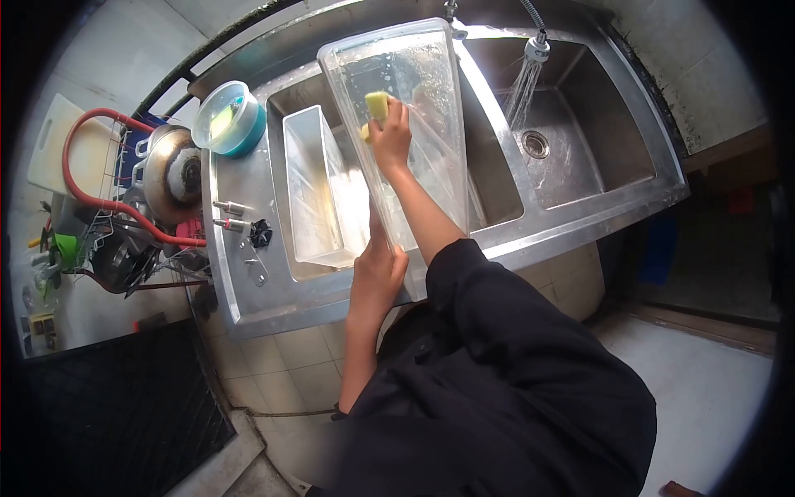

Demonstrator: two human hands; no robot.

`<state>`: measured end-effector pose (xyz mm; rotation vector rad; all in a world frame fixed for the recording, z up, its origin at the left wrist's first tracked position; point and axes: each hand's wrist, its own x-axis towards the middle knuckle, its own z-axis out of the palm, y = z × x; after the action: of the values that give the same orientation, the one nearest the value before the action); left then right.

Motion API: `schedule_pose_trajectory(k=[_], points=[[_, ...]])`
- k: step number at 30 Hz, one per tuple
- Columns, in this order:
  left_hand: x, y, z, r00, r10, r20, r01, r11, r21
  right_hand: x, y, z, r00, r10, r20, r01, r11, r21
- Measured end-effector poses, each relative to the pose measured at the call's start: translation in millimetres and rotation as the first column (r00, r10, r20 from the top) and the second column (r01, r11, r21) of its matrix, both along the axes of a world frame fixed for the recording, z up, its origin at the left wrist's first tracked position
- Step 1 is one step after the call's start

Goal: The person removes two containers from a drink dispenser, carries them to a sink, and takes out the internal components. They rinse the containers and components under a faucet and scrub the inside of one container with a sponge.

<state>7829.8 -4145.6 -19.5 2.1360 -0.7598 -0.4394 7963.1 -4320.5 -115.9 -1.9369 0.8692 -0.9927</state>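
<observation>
A large clear plastic bin is held tilted over the sink, with water drops and suds on its wall. My right hand is closed on a yellow-green sponge, which is against the bin's surface. Lower down, my left hand grips the bin's near-left edge; some of its fingers are hidden. To the left, a second, narrower translucent bin rests in the left basin.
Water runs from a spray faucet into the right basin. On the left counter stands a round tub with blue-green liquid, near small metal fittings. A rack with pans and a red hose sits further left.
</observation>
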Motion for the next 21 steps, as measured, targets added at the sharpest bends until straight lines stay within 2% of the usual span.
schedule_pose_trajectory(k=[2, 3, 4, 6, 7, 9, 10, 12, 13, 15, 16, 17, 19, 21], points=[[-3.7, 3.8, -3.3, 0.999, 0.002, -0.041, -0.005, 0.998, -0.058, 13.3, -7.4, 14.2, 0.983, -0.057, 0.176, 0.083, 0.986, -0.147], [-6.0, 5.4, -3.7, 0.999, 0.009, -0.048, -0.011, 0.999, -0.052, 19.9, -11.8, 15.3, 0.994, -0.061, 0.094, 0.072, 0.99, -0.117], [-7.0, 6.1, -2.8, 0.999, -0.001, -0.04, -0.001, 0.999, -0.042, 20.0, -10.6, 13.2, 0.994, -0.058, 0.089, 0.068, 0.991, -0.113], [-3.8, 5.9, -3.0, 1.0, -0.012, -0.026, 0.011, 0.999, -0.038, 22.6, -12.1, 9.6, 0.994, -0.089, -0.068, 0.083, 0.993, -0.078], [-0.1, 6.1, -5.6, 1.0, -0.002, -0.022, 0.002, 0.999, -0.044, 22.5, -11.3, 5.1, 0.994, -0.088, -0.065, 0.083, 0.993, -0.083], [4.4, 5.6, -6.4, 1.0, 0.011, -0.022, -0.012, 0.998, -0.054, 13.8, -4.0, -3.0, 0.972, -0.036, -0.231, 0.048, 0.998, 0.047], [7.9, 6.0, -4.7, 1.0, -0.016, -0.02, 0.016, 1.0, -0.011, 10.9, -1.9, -3.2, 0.973, -0.036, -0.23, 0.048, 0.998, 0.046], [10.8, 3.5, 1.1, 0.999, -0.048, -0.008, 0.048, 0.999, 0.026, 9.2, -4.8, 3.2, 0.932, 0.032, -0.362, 0.029, 0.987, 0.161], [7.3, 2.2, 5.1, 0.998, -0.031, -0.053, 0.033, 0.999, 0.037, 11.1, -8.8, 8.5, 0.933, 0.029, -0.359, 0.03, 0.987, 0.158], [1.2, 1.9, 3.4, 0.995, -0.013, -0.102, 0.018, 0.999, 0.05, 15.3, -15.6, 11.4, 1.0, -0.014, 0.022, 0.015, 0.997, -0.072], [-2.5, 2.8, -3.0, 0.998, -0.017, -0.057, 0.018, 1.0, 0.014, 16.4, -17.2, 8.5, 1.0, -0.01, 0.016, 0.012, 0.997, -0.071], [-6.0, 4.4, -6.7, 1.0, -0.021, -0.014, 0.021, 1.0, -0.02, 15.7, -17.5, 4.7, 0.999, -0.027, -0.032, 0.025, 0.998, -0.063], [-1.4, 3.4, -5.7, 0.999, -0.006, -0.045, 0.004, 0.999, -0.042, 13.6, -17.4, 2.2, 0.996, -0.044, -0.073, 0.039, 0.997, -0.066], [1.7, -0.3, -3.9, 0.997, 0.014, -0.073, -0.019, 0.998, -0.064, 5.0, -7.7, -1.4, 0.949, 0.013, -0.314, 0.004, 0.998, 0.056]])
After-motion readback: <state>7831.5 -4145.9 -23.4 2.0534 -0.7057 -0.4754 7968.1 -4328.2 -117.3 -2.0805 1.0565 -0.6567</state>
